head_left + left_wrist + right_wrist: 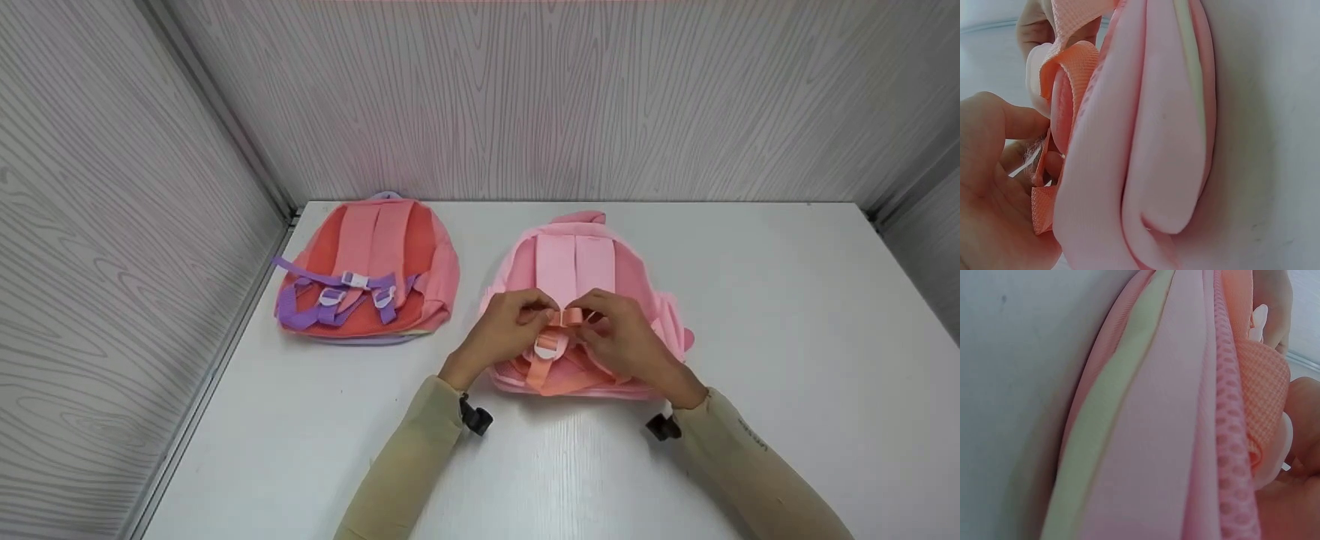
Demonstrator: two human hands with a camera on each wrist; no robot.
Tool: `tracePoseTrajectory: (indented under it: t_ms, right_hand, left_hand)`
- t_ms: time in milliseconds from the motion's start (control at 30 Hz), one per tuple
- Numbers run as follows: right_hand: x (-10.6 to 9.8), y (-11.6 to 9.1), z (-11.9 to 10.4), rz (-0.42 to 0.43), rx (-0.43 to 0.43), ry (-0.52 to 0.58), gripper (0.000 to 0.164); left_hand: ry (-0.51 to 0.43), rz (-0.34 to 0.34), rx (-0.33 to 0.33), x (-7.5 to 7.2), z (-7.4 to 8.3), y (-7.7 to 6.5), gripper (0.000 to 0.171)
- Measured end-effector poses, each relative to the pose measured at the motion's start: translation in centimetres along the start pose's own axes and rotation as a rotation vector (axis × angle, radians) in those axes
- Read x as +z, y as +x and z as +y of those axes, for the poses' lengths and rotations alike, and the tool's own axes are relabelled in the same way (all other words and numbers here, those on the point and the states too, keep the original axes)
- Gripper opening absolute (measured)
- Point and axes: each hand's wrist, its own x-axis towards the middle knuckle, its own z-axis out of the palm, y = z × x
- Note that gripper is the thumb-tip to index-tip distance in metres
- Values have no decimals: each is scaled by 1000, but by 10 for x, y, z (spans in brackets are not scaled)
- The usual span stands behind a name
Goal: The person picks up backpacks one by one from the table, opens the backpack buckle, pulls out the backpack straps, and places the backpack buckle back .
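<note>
A pink backpack (pixel 645 281) lies with its shoulder straps facing up. Over its lower half, my left hand (pixel 510 330) pinches an orange webbing strap (pixel 572 316) between thumb and fingers. My right hand (pixel 626 337) grips the same orange webbing just to the right, the fingertips of both hands close together. Below them a white buckle (pixel 550 345) has orange webbing threaded through it. In the left wrist view, loose pale threads (pixel 1033 154) stick out beside the fingers. The right wrist view shows a fold of webbing (pixel 1264 391) against the bag's mesh back; the right fingertips are largely hidden.
To the left lies a second backpack, coral pink (pixel 442 262), with purple straps (pixel 300 319) and a white clip (pixel 355 280) joining them. Both bags rest on a white table (pixel 787 322). Grey wood-grain panels (pixel 525 97) stand behind and at the sides.
</note>
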Motion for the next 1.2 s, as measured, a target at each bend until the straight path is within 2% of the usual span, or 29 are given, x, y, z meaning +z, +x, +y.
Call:
tracePoseTrajectory:
  t_ms: [600, 767, 1000, 1200]
  right_hand:
    - [0, -1, -1, -10, 6, -4, 24]
    - [0, -1, -1, -9, 13, -4, 23]
    - [-1, 1, 1, 9, -34, 18, 18]
    - [-2, 0, 2, 4, -35, 18, 19]
  left_hand:
    - [14, 10, -3, 5, 2, 0, 14]
    - [18, -2, -26, 1, 5, -1, 14]
    - [37, 6, 11, -4, -1, 1, 15]
    - [50, -19, 2, -10, -1, -1, 16]
